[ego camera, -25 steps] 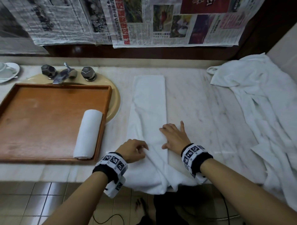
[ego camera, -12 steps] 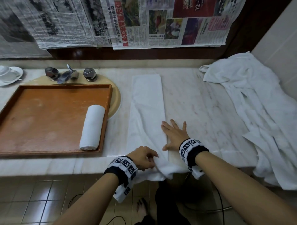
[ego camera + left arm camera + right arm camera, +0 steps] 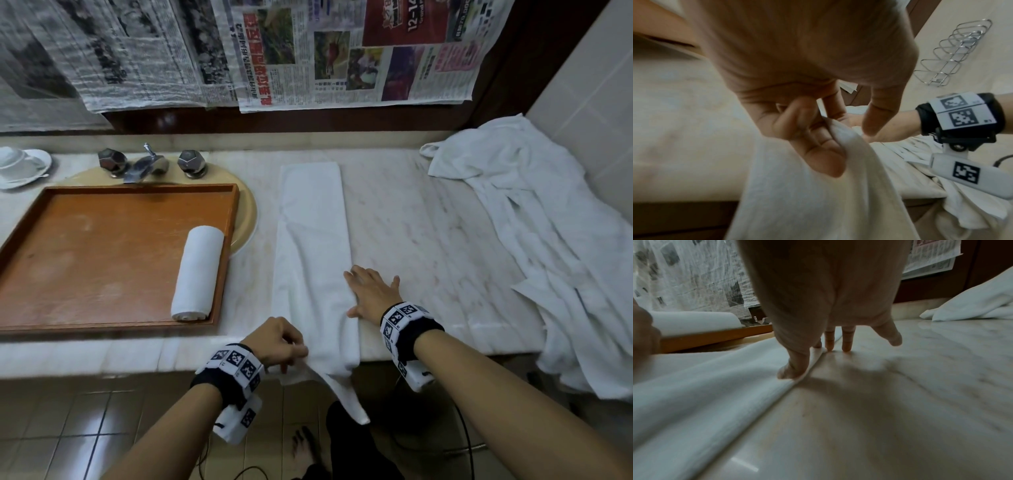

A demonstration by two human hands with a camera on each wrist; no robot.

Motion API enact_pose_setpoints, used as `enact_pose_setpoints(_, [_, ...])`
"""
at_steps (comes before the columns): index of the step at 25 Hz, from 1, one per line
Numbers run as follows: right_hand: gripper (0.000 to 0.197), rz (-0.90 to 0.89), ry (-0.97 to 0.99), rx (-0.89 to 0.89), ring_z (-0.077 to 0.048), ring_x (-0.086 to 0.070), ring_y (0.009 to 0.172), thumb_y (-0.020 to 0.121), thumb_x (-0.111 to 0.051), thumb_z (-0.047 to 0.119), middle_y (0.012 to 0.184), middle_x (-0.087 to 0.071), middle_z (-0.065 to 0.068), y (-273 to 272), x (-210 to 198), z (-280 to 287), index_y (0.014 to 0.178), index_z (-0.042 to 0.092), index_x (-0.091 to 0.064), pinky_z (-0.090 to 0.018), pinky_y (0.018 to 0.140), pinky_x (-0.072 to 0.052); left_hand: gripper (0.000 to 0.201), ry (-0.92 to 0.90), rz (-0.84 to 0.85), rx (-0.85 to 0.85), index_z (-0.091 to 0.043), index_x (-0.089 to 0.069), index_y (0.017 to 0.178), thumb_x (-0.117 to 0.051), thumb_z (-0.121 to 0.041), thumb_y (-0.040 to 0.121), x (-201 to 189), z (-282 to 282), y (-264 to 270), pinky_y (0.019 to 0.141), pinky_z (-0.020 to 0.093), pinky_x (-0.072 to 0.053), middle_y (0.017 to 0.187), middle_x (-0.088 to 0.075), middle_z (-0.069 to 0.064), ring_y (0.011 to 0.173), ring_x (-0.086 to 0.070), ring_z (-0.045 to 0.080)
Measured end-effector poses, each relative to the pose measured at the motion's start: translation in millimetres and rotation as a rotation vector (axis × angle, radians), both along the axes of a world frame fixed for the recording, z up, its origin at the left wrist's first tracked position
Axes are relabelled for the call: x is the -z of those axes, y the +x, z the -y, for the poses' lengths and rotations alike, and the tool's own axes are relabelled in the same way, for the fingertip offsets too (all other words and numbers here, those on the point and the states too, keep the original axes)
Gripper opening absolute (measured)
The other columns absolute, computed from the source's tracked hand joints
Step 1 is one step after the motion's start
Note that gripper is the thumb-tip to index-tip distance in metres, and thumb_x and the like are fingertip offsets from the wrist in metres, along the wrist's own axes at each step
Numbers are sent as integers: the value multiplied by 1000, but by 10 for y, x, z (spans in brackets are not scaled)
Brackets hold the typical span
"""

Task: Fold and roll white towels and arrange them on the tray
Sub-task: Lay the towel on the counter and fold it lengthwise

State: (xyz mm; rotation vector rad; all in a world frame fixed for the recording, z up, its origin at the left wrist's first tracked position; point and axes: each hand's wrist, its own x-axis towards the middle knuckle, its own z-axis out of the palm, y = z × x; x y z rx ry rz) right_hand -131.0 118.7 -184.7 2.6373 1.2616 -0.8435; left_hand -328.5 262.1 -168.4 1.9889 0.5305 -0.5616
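Left hand [image 3: 279, 342] drawn nearer counter edge, pinching hanging end of folded towel [image 3: 311, 240]; right hand [image 3: 371, 293] flat, fingers straight, on its right edge. One rolled towel [image 3: 198, 272] already in tray [image 3: 226, 260]. Rolling not yet begun; heap of towels [image 3: 548, 240] remaining.

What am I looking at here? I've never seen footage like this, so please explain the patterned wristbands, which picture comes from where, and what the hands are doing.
No machine: a person wears cameras on the head and on both wrists. The head view shows a marble counter. On it sit a wooden tray holding one rolled towel, a long folded towel, and a loose towel pile. The left hand pinches the folded towel's near end, seen close in the left wrist view. The right hand lies flat along its edge.
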Motion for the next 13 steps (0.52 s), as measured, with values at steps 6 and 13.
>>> enact_pose_setpoints(6, [92,-94,16,65,-16,1,147,87,-68,37,161,6,12,24,31,13,154,29,-5,-69,108,-20,36,41,-55,-178,-3,-71,68,-80,-37,78,90,-101,-223,43,26,-49,57,-69,6,45,-62,12])
enact_pose_setpoints(13, [86,-171,85,177,-14,1,149,92,-61,27,162,7,10,-74,81,78,155,27,-3,-63,114,-9,41,-107,-169,-588,-8,-52,95,-85,-14,71,203,-91,-282,38,24,-42,70,-61,10,51,-55,20])
